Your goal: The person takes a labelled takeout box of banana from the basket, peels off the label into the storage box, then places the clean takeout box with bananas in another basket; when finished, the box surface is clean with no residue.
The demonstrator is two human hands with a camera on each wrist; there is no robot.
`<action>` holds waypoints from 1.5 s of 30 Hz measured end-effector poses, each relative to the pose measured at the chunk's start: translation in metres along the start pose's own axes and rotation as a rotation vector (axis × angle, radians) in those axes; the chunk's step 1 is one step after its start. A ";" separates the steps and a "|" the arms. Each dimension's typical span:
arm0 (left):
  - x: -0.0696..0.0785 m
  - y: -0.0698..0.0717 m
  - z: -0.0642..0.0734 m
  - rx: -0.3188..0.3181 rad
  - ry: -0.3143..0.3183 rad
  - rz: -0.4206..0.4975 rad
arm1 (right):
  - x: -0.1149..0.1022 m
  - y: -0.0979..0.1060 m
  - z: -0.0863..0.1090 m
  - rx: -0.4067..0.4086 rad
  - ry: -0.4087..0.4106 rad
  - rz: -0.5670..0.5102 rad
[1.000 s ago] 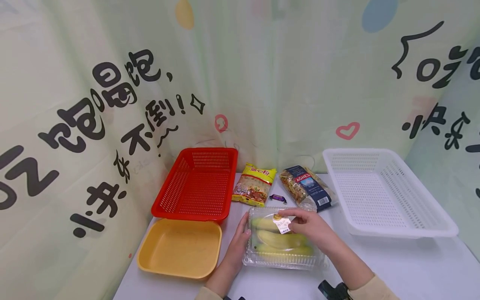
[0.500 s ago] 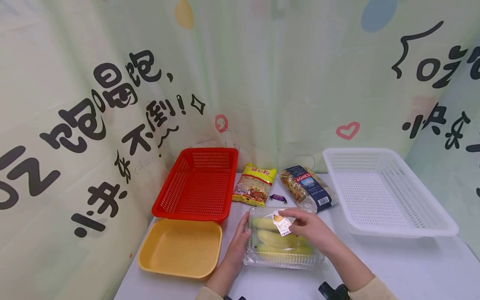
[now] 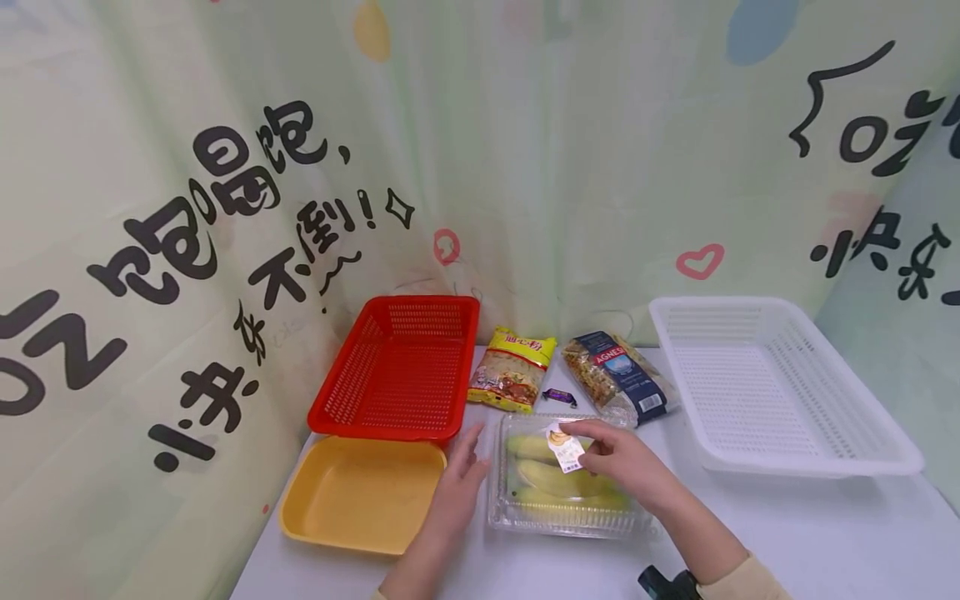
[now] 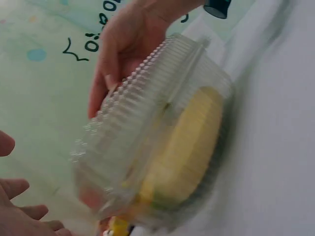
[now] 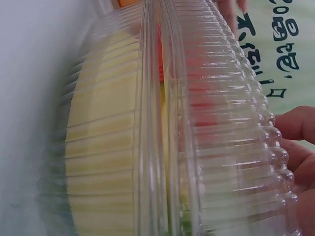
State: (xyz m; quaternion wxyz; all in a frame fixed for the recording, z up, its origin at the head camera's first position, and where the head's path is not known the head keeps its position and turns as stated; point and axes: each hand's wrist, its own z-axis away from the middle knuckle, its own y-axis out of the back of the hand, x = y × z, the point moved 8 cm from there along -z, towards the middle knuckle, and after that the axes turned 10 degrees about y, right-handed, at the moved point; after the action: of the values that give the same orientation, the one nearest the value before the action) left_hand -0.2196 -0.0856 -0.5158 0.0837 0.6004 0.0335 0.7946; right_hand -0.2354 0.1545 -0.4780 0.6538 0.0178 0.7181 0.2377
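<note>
A clear plastic clamshell box (image 3: 498,500) of yellow bananas (image 3: 551,477) lies on the table, its lid down. On top of the lid is a small white label (image 3: 566,454) with a banana picture. My right hand (image 3: 626,462) holds the label at its edge, forefinger at the top and thumb at the right side. My left hand (image 3: 453,492) stands just left of the box, apart from it, fingers loosely extended and holding nothing. In the left wrist view, several spread left fingers (image 4: 22,189) show beside the box. The right wrist view shows curled right fingertips (image 5: 298,125) over the lid.
Behind the box lie a yellow-topped noodle bag (image 3: 512,369), a small purple candy (image 3: 559,397) and an Agnesi pasta bag (image 3: 622,375). A red basket (image 3: 397,367) and a yellow tray (image 3: 363,492) stand left. A white basket (image 3: 757,392) stands right. A printed curtain (image 3: 525,167) hangs behind.
My left hand has let go of the box's left side and moved away to the left. My right hand stays at the label, which has shifted slightly on the lid.
</note>
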 end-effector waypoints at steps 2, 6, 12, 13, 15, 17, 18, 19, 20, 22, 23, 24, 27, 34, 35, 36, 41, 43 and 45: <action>0.010 0.016 0.005 -0.042 -0.021 0.051 | 0.001 0.000 0.000 -0.001 -0.009 -0.002; 0.023 0.060 0.010 -0.028 -0.046 0.050 | 0.003 0.000 -0.001 -0.005 -0.019 0.009; 0.028 0.137 0.011 0.109 -0.042 -0.051 | 0.004 -0.001 -0.001 -0.019 -0.015 0.006; 0.029 0.149 0.011 0.116 -0.062 -0.045 | 0.004 -0.001 -0.001 -0.020 -0.017 0.003; 0.028 0.174 0.012 0.127 -0.105 -0.031 | 0.004 -0.001 -0.001 -0.026 -0.008 0.000; 0.023 0.199 0.013 0.152 -0.134 -0.028 | 0.004 -0.001 -0.001 -0.032 0.003 0.001; 0.019 0.212 0.013 0.178 -0.128 -0.049 | 0.004 -0.001 -0.001 -0.030 0.004 0.001; 0.013 0.225 0.013 0.203 -0.113 -0.066 | 0.004 -0.001 -0.001 -0.030 0.004 -0.002; 0.005 0.237 0.012 0.235 -0.077 -0.092 | 0.005 -0.001 -0.001 -0.029 0.002 -0.006; -0.012 0.257 0.008 0.280 -0.005 -0.149 | 0.005 -0.001 -0.002 -0.030 0.000 -0.010; -0.021 0.265 0.006 0.285 0.033 -0.161 | 0.005 -0.001 -0.001 -0.029 -0.001 -0.013; -0.029 0.270 0.003 0.269 0.064 -0.151 | 0.005 -0.001 -0.001 -0.026 -0.003 -0.012; -0.052 0.273 -0.006 0.156 0.118 -0.055 | 0.004 -0.001 -0.001 -0.021 0.012 -0.004; -0.078 0.266 -0.016 0.002 0.116 0.162 | 0.006 -0.001 -0.002 -0.008 -0.007 -0.012; -0.079 0.265 -0.016 -0.004 0.109 0.174 | 0.006 -0.001 -0.002 -0.011 -0.006 -0.014; -0.080 0.265 -0.017 -0.005 0.100 0.177 | 0.007 -0.001 -0.002 -0.013 -0.007 -0.014; -0.086 0.266 -0.018 0.053 0.134 0.181 | 0.008 -0.002 -0.003 -0.022 0.003 -0.009; -0.089 0.267 -0.019 0.089 0.163 0.174 | 0.008 -0.002 -0.002 -0.019 0.000 -0.012; -0.090 0.267 -0.019 0.114 0.187 0.167 | 0.009 -0.002 -0.002 -0.017 -0.008 -0.012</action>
State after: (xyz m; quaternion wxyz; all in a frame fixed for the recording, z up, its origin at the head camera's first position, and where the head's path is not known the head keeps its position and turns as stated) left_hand -0.2386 -0.3628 -0.5649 -0.0203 0.5282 0.0362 0.8481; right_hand -0.2381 0.1553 -0.4867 0.6583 0.0090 0.7135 0.2397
